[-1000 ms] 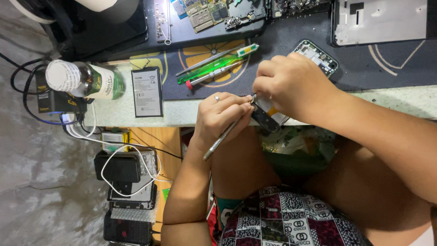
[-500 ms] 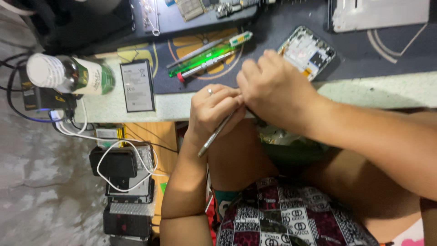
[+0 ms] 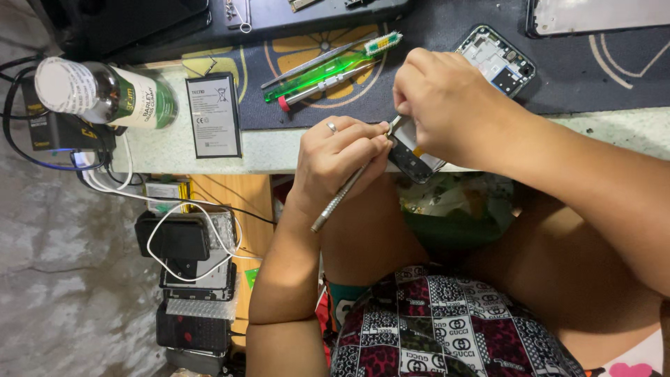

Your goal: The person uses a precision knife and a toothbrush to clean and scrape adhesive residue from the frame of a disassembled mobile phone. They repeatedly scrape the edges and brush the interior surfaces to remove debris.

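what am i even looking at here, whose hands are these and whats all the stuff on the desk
This is one camera worn on a person's head, looking down at their own two bare hands. The left hand holds a thin metal tool like a pen. The right hand grips a small dark phone part at the desk edge. On the desk lie a flat battery, a green toothbrush, a bottle on its side and an opened phone frame. The lap is below.

left hand [image 3: 342, 157] pinched, right hand [image 3: 447, 105] clenched
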